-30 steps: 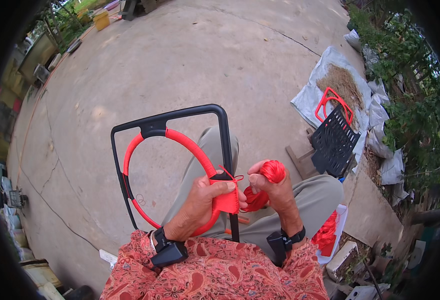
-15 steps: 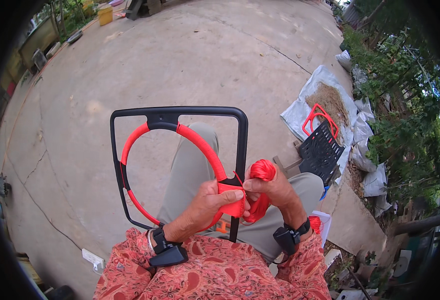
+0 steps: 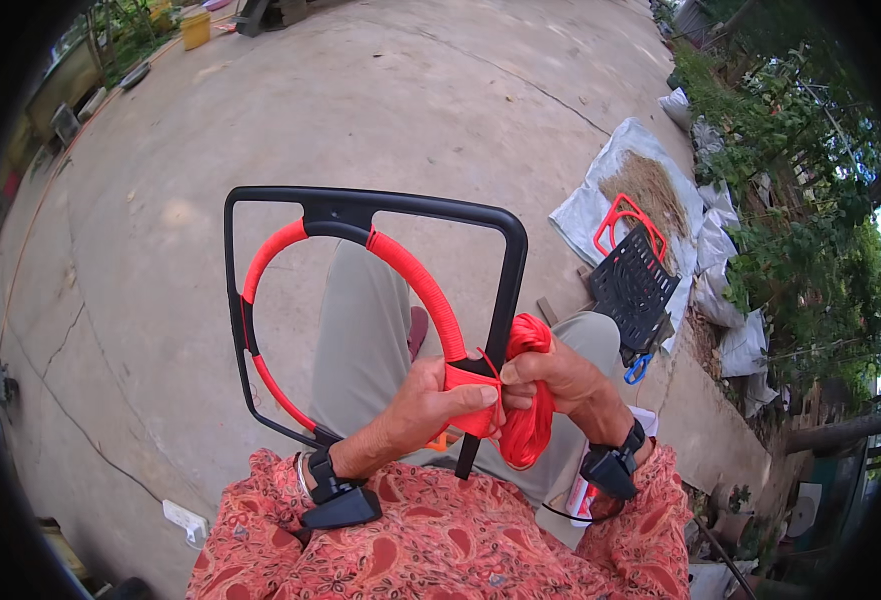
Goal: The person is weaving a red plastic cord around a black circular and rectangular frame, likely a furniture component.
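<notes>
A black rectangular frame (image 3: 431, 202) with a ring inside it stands tilted over my lap. Red cord is wound tightly round much of the ring (image 3: 423, 275), while black shows at its joints with the frame. My left hand (image 3: 426, 405) grips the frame's right side, its thumb pressed on the red wrapping (image 3: 469, 402) there. Close beside it, my right hand (image 3: 561, 380) is closed on a hank of red cord (image 3: 531, 430), which bulges above and below the fingers. A short red strand sticks up at the joint between the hands.
At right, a black perforated panel (image 3: 633, 285) and a red frame (image 3: 613, 215) lie by a pale sheet (image 3: 586, 200) with brown grainy material. Blue-handled scissors (image 3: 639, 369) sit by my right knee. White sacks (image 3: 744, 347) line the greenery; a white power strip (image 3: 186, 520) lies at left.
The frame has tilted and come up slightly in view. My right hand has moved a little to the right with the cord hank, which now hangs lower. My left hand keeps its grip.
</notes>
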Demonstrator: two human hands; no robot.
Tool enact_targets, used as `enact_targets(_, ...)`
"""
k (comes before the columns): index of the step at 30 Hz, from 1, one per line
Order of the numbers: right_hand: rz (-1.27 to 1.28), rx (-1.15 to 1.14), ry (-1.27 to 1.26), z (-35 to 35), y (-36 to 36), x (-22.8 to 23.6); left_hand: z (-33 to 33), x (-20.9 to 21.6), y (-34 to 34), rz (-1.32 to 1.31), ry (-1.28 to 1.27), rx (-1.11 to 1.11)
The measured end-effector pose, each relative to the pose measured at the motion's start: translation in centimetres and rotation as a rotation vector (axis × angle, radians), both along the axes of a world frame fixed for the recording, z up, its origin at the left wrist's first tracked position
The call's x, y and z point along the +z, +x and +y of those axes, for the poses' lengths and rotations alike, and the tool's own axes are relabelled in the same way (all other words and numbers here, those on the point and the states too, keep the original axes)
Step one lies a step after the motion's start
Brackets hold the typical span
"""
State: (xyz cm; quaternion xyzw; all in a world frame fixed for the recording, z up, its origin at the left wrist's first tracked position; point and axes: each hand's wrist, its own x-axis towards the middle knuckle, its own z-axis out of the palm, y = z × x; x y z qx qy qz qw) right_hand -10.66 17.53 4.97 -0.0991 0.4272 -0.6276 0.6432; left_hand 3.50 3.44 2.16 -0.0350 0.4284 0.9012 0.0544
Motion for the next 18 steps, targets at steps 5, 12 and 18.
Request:
enact_targets(5, -0.045, -0.097, -0.005, -0.1, 0.7, 0.0, 0.4, -0.3, 0.2, -0.011, 0.190, 0.117)
enact_targets(12, 0.009, -0.122, -0.067, 0.1, 0.8, -0.3, -0.7, 0.9, 0.2, -0.010, 0.070, 0.103)
enact_targets(18, 0.767, -0.296, -0.017, -1.2, 1.8, 2.1, -3.2, 2.8, 0.8, -0.083, 0.234, 0.096)
